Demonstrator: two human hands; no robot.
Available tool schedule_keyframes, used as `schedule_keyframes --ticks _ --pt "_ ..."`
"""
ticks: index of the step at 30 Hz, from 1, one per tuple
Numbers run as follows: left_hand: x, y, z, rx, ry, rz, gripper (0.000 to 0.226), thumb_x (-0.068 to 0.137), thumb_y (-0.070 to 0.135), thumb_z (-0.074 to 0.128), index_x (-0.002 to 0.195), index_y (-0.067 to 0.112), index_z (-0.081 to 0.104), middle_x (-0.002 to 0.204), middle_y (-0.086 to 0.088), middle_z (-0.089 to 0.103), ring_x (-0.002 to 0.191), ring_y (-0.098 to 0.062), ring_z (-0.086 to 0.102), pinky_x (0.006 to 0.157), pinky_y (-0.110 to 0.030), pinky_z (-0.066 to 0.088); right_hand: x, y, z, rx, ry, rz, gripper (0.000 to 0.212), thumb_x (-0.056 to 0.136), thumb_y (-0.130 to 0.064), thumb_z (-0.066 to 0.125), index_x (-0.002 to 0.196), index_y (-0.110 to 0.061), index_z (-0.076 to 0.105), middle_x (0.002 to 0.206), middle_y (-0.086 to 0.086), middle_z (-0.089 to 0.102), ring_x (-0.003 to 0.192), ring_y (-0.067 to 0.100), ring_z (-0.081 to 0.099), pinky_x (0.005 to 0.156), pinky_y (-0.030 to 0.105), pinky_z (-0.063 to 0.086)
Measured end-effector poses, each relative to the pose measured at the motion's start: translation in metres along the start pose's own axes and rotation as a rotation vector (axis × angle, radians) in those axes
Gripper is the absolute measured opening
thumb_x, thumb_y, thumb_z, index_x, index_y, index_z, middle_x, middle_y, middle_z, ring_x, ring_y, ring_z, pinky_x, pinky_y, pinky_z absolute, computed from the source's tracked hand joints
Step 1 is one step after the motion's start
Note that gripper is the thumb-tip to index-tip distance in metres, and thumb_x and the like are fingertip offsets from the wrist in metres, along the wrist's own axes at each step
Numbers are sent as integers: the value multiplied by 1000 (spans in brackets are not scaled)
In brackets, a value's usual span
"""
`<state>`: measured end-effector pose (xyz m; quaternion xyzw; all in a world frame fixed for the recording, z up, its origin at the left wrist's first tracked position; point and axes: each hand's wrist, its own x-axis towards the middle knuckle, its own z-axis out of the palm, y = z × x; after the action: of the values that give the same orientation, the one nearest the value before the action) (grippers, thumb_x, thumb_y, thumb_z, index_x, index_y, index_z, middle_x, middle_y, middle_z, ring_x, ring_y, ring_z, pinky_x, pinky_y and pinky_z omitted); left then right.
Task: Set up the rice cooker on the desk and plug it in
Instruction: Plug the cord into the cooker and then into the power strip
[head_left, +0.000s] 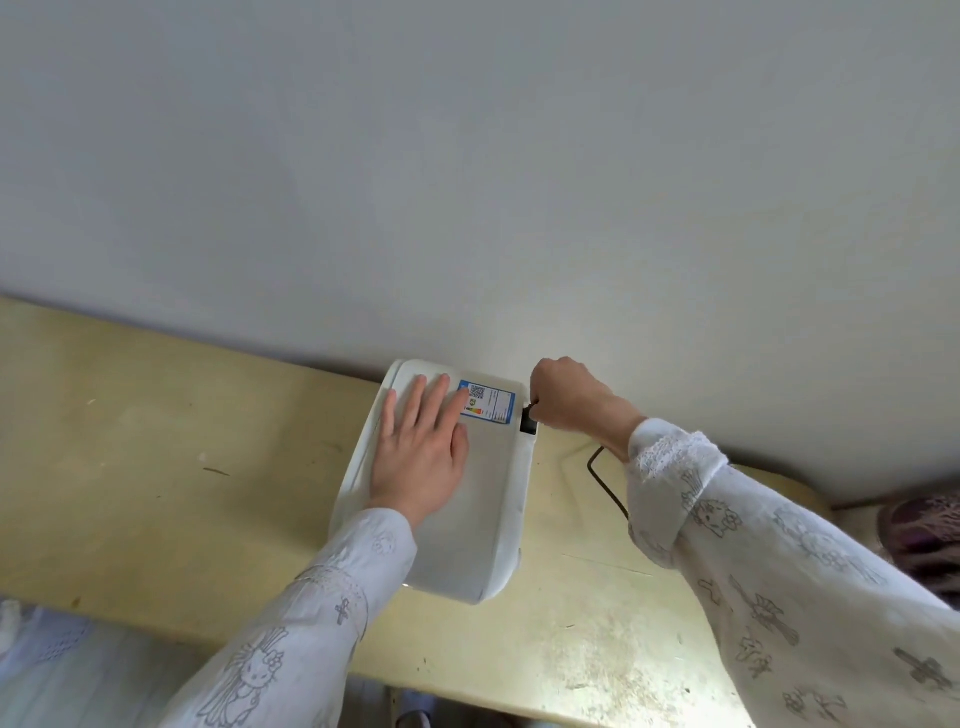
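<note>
Black plug seemingly in right fingers

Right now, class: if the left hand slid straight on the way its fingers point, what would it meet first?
The blue label on the rice cooker: the left hand lies flat on the lid, fingertips already at the label's edge. Beyond that, probably the wall.

The rice cooker is plain white, with a blue-bordered label carrying a black code square and coloured bars. The plug and cord are black. The table is pale yellow, scuffed and speckled. Both sleeves are white with grey cartoon-cat prints. The wall is off-white.
</note>
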<state>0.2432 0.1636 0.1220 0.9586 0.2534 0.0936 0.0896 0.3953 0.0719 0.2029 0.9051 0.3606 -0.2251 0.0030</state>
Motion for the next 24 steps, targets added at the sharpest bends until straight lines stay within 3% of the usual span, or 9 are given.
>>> schedule_keyframes --ticks 4,5,8,11,15,18,20,24 --pt "-2 2 0 15 7 -4 49 90 32 24 132 24 46 145 0 45 138 -23 34 114 -48 18 -3 -6 7 -3 17 -33 15 81 3 48 68 -3 45 84 17 51 75 29 43 62 30 34" --pt "-1 2 0 16 10 -6 48 90 31 25 131 23 47 144 -1 46 137 -24 35 114 -49 20 -2 -5 6 9 17 -39 7 81 3 49 76 0 52 90 20 57 75 29 44 63 29 35" --pt "0 3 0 26 12 -2 47 90 30 26 131 22 48 142 -1 47 136 -25 37 113 -50 23 4 1 7 44 19 -48 15 82 3 49 93 3 58 99 21 62 74 29 47 61 29 37" --pt "3 4 1 32 8 -4 46 90 30 26 130 22 49 142 -1 48 135 -25 39 112 -50 24 10 0 5 43 7 -65 6 82 2 49 83 -1 54 90 18 57 73 29 47 58 30 36" --pt "7 4 1 22 -9 -9 48 89 30 25 130 22 48 142 -1 48 135 -25 38 112 -50 25 18 4 4 105 -14 -48 25 80 0 52 63 -10 38 82 13 51 75 29 47 59 29 37" --pt "5 1 2 18 -13 -16 50 90 32 21 133 24 44 146 0 43 138 -23 33 115 -49 20 18 9 5 191 -22 -29 8 79 -3 59 72 -3 54 87 19 64 72 25 49 58 25 38" --pt "2 0 3 3 -4 -22 50 90 33 19 133 25 44 146 1 42 139 -22 32 115 -48 19 13 18 7 248 -50 -20 19 78 -10 61 86 7 65 86 20 71 67 21 51 58 23 39" --pt "4 1 2 -41 12 -42 52 89 33 16 131 24 46 147 3 41 141 -20 28 116 -46 15 -4 41 10 370 -136 50 37 84 -49 55 91 -14 67 71 -4 70 55 10 58 57 24 45"
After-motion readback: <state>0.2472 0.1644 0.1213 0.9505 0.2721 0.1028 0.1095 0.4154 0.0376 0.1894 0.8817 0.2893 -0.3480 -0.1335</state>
